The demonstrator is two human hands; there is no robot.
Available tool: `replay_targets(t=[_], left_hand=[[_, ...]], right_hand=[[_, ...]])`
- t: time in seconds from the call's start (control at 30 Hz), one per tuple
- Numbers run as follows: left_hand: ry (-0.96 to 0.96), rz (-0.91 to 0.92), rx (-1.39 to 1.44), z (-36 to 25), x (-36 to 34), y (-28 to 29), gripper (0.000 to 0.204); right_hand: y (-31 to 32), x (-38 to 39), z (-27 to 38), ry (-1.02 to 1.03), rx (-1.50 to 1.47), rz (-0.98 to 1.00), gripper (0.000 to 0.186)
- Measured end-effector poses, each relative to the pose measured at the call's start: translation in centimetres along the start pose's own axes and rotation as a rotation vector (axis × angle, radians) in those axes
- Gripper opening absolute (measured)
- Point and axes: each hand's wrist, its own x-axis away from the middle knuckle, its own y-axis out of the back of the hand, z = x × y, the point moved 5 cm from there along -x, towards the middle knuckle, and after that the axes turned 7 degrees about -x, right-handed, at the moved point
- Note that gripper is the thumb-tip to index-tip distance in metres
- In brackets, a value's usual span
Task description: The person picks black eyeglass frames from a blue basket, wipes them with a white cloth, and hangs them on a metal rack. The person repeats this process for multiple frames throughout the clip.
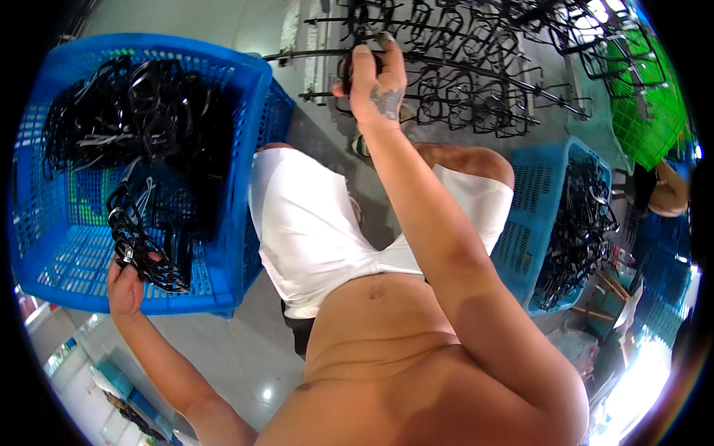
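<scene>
My left hand (pixel 126 286) is closed on a small bunch of black glasses frames (pixel 149 253), held over the near part of a blue plastic basket (pixel 256 97). Behind that bunch, a large heap of black glasses frames (pixel 141 111) fills the basket's far side. My right hand (pixel 378 89) reaches forward to the left part of a rack with long dark bars (pixel 483 68). Its fingers are bent round something dark at a bar; the hand itself hides most of it. Rows of black frames (pixel 439 104) hang along the bars to the right.
At the right stands a lighter blue basket (pixel 520 215) full of black pieces. Beyond it are a green mesh basket (pixel 647 104) and part of another person's arm (pixel 668 192). My knees, in white shorts (pixel 305 223), lie between the two blue baskets.
</scene>
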Motion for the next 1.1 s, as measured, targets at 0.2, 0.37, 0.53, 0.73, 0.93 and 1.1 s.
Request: replay_targets(t=[0.2, 0.37, 0.53, 0.73, 0.93, 1.1], left_hand=[[0.042, 0.405, -0.197, -4.1, -0.5, -8.2, 0.04], [0.302, 0.581, -0.407, -7.1, -0.5, -14.7, 0.04], [-0.101, 0.725, -0.924, -10.6, -2.4, -19.0, 0.028], [0.118, 0.506, -0.545, -9.5, -1.9, -20.0, 0.009], [0.023, 0.517, -0.561, -7.6, -1.1, -21.2, 0.009], [0.014, 0.422, -0.465, -8.2, 0.2, -18.4, 0.018]], right_hand=[[2.0, 0.1, 5.5, 0.334, 0.712, 0.042, 0.043], [-6.5, 10.2, 11.8, 0.457, 0.473, 0.981, 0.063], [-8.5, 13.9, 12.0, 0.179, 0.626, 1.492, 0.067], [-5.4, 13.6, 12.5, -0.012, 0.442, 1.321, 0.055], [-3.0, 14.8, 12.0, -0.013, 0.341, 1.324, 0.045], [-0.2, 15.6, 9.6, -0.267, 0.222, 1.258, 0.026]])
